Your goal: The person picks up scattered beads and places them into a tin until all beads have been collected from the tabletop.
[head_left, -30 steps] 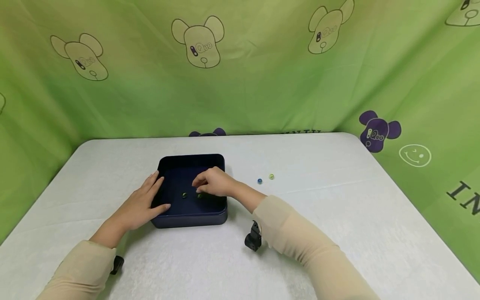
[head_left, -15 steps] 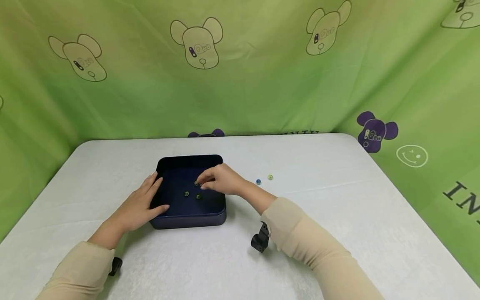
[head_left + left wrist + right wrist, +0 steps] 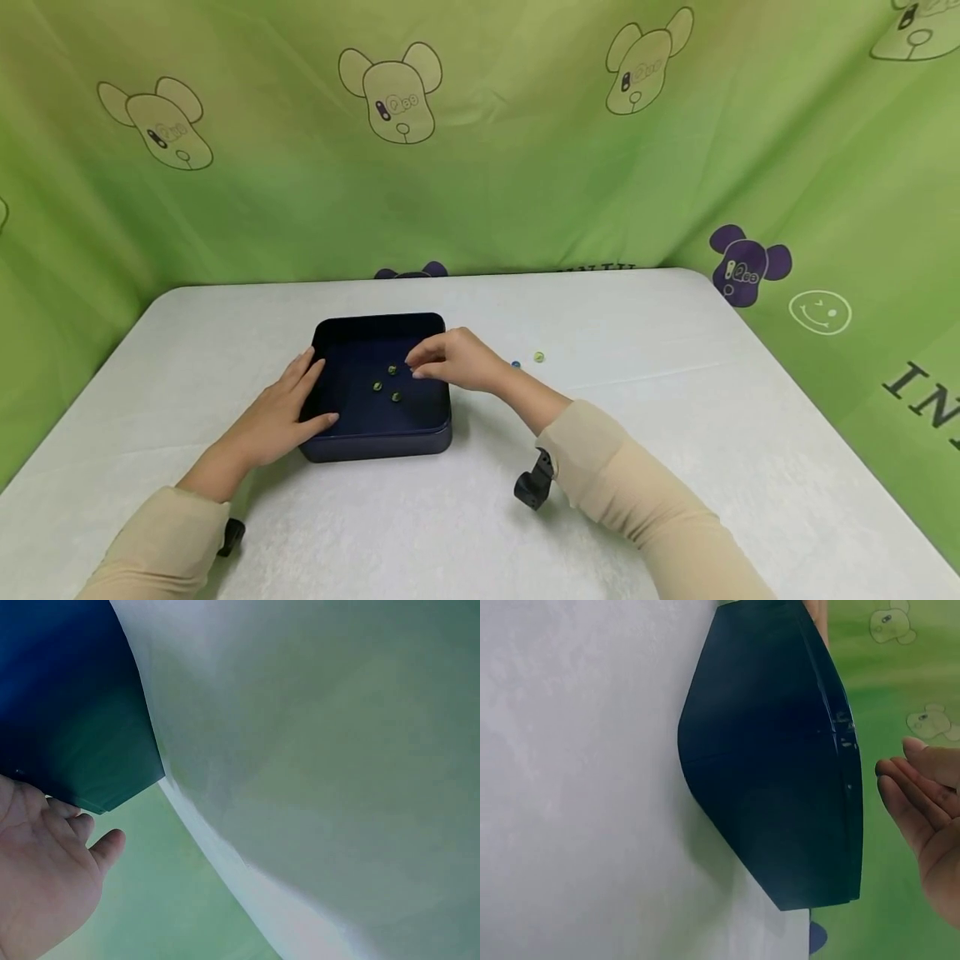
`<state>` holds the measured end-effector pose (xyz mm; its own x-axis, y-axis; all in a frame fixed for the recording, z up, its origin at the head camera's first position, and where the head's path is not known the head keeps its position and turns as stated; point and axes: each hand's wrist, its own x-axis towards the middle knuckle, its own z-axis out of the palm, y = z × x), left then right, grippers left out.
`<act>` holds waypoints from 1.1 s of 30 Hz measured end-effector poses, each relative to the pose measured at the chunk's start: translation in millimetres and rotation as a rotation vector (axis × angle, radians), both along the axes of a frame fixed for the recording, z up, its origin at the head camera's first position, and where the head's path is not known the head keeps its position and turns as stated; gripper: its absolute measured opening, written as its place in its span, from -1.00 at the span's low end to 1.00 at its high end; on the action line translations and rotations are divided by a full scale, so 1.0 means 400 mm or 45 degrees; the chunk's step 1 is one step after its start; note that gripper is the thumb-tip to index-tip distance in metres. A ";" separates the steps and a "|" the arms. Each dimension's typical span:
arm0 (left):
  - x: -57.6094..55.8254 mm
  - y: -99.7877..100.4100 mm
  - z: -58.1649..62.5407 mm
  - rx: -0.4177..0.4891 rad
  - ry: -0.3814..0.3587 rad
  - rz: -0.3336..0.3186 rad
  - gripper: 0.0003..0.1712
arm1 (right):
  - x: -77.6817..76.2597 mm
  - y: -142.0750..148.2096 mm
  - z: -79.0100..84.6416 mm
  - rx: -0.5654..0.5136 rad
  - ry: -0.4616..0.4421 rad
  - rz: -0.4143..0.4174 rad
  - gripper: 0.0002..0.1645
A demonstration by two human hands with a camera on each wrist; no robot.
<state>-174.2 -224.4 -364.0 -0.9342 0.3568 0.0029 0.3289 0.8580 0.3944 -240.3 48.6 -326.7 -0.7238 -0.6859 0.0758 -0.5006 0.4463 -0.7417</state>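
Note:
A dark navy rectangular box [image 3: 378, 444] without a lid sits on the white table. Three small greenish glass marbles, among them a far one [image 3: 392, 370] and a near one [image 3: 396, 397], lie on its floor. My left hand [image 3: 273, 417] rests along the left rim with fingers spread and straight. Over the right side of the box is my right hand [image 3: 453, 360], its fingers loosely bent. In the right wrist view the thumb and fingertips [image 3: 913, 746] are apart, with nothing visible between them.
To the right of the box, a yellow-green marble [image 3: 539, 357] and a blue marble [image 3: 515, 365], partly behind the right wrist, lie on the table [image 3: 637, 333]. A green printed curtain [image 3: 510, 167] hangs behind the table. Black wrist cameras are on both arms.
My right hand has drawn back to the right, leaving a marble that was at its fingertips on the box floor. The marbles inside have rolled slightly. My left hand stays on the rim.

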 end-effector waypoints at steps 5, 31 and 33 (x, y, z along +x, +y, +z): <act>-0.001 0.000 0.001 -0.005 -0.006 0.001 -0.06 | 0.002 0.021 0.008 -0.013 -0.009 -0.014 -0.73; -0.007 -0.003 0.001 0.001 -0.001 -0.007 -0.07 | -0.001 0.120 0.006 -0.143 -0.074 -0.185 -0.78; -0.007 -0.004 0.000 0.001 0.000 -0.008 -0.07 | -0.003 0.127 0.005 -0.144 -0.086 -0.198 -0.80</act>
